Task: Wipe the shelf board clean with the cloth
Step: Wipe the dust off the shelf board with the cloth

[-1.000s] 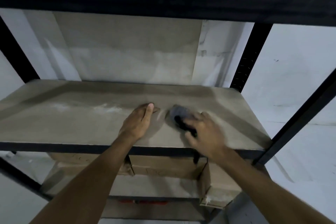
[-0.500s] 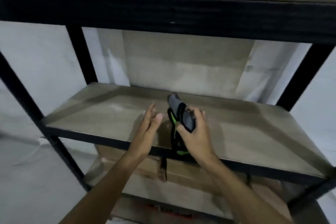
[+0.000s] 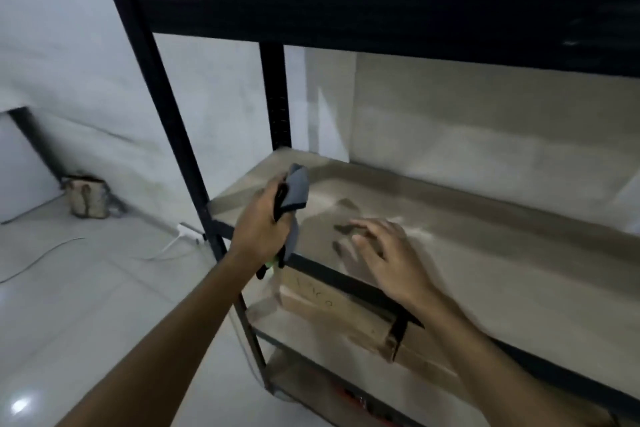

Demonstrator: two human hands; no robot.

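Presently listed: left hand (image 3: pixel 259 225), grip closed around a grey cloth (image 3: pixel 297 191) with black and green trim, held above the near left corner of the shelf board (image 3: pixel 485 253). Right hand (image 3: pixel 388 256), fingers spread and blurred, grip empty, over the board's front edge to the right of the cloth. Cardboard box (image 3: pixel 332 308) sits one shelf below both hands.
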